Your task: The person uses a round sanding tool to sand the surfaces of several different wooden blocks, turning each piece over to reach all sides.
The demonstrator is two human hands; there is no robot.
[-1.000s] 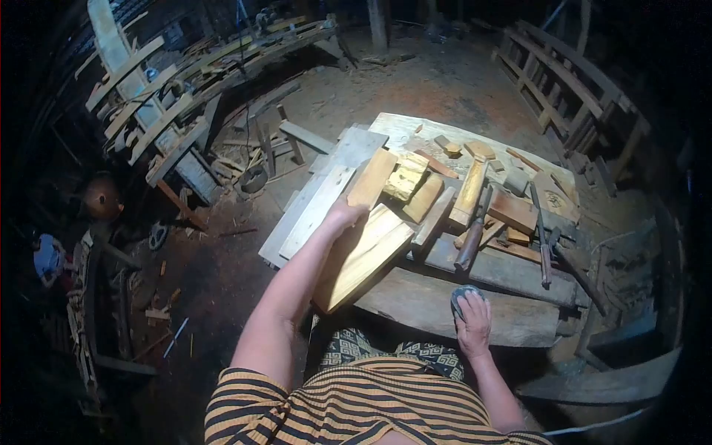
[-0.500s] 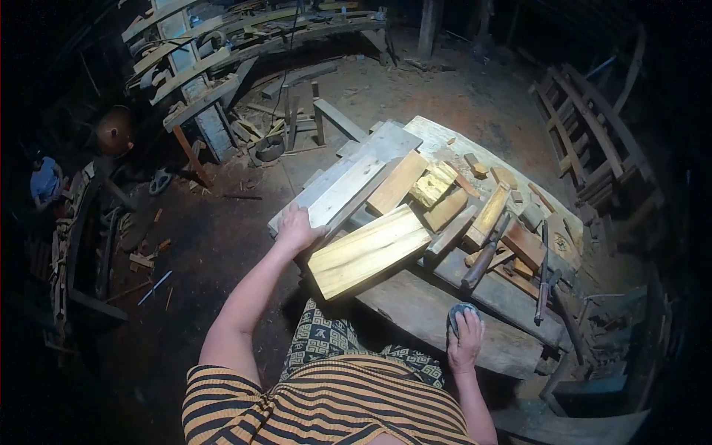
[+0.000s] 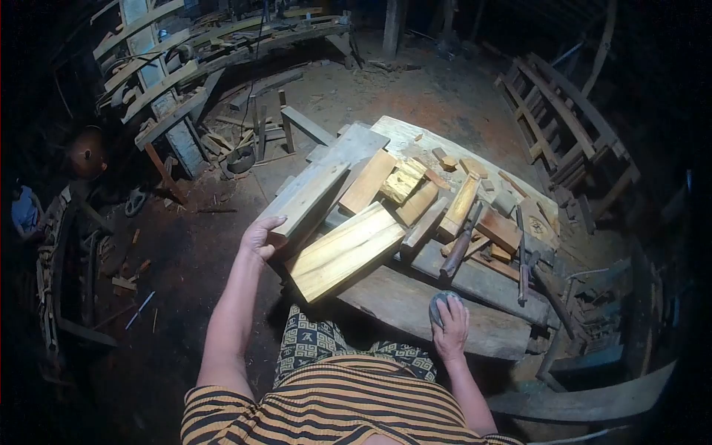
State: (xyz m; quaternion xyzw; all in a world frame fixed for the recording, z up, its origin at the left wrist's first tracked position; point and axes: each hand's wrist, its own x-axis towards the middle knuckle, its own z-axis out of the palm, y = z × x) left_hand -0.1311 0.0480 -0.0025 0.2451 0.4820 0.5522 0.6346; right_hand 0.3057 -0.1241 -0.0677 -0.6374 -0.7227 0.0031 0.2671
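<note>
My left hand [image 3: 262, 236] grips the near end of a long pale plank [image 3: 311, 196] at the left side of the workbench [image 3: 415, 304]. Just right of it a wide yellow board [image 3: 343, 252] lies flat, its near end overhanging the bench edge. My right hand [image 3: 449, 326] rests on the bench's front plank, closed over a small round grey pad [image 3: 439, 302]. Between the hands lie several short wood blocks and a carved yellow piece [image 3: 403, 180].
A dark-handled tool [image 3: 460, 246] and a long chisel [image 3: 521, 259] lie on the bench's right half among offcuts. A ladder-like frame [image 3: 564, 119] leans at right. Stacked curved timbers [image 3: 178, 67] fill the far left. Dirt floor with scraps lies at left.
My left hand left the yellow board, moved left and took hold of the pale plank's end. The yellow board now lies flatter on the bench. My right hand stayed on the pad.
</note>
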